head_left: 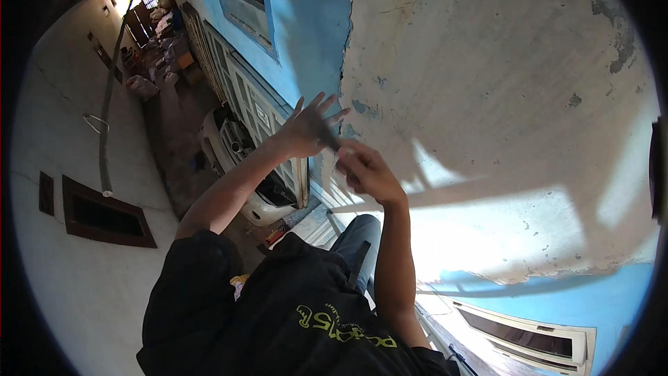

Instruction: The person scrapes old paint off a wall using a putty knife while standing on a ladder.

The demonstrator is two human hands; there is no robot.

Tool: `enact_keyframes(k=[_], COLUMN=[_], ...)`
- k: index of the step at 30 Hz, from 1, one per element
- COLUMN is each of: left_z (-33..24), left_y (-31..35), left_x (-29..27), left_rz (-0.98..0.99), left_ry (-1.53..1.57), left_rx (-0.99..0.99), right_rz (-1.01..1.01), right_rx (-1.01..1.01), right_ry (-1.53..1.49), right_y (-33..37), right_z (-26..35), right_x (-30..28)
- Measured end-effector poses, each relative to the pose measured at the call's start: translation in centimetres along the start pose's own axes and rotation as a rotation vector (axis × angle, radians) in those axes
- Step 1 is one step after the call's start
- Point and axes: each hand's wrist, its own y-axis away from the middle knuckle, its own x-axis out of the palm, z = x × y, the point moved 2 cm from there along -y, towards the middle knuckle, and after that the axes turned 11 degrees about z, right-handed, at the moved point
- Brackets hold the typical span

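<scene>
My right hand (369, 174) is closed around the end of a dark, flat-bladed scraper (328, 137), blurred by motion. The blade points up and left, in front of the palm of my left hand (306, 132). That left hand is raised with its fingers spread; whether it touches the blade I cannot tell. Behind both hands rises a wall with blue paint (313, 14) on its left part and bare, patchy plaster (473, 97) on the right. A ragged, cracked edge divides the two.
Below on the left stands a white vehicle (261, 212) beside a window grille (257, 108). A pipe (104, 146) crosses the left wall above a dark vent (108, 212). Piled sacks (142, 87) lie along the passage. A framed vent (522, 334) is at lower right.
</scene>
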Motion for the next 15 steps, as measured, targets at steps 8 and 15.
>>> enact_keyframes(k=[8, 15], left_z=[-0.3, -1.9], left_y=[0.9, 2.0], left_x=[0.6, -1.5], left_rz=[-0.072, -0.104], left_ry=[-0.099, 0.084], left_rx=[0.123, 0.120], right_rz=[-0.206, -0.401], right_rx=[0.018, -0.175], right_ry=[-0.136, 0.055], right_y=[0.6, 0.5], right_z=[-1.6, -1.9], right_x=[-1.6, -2.1])
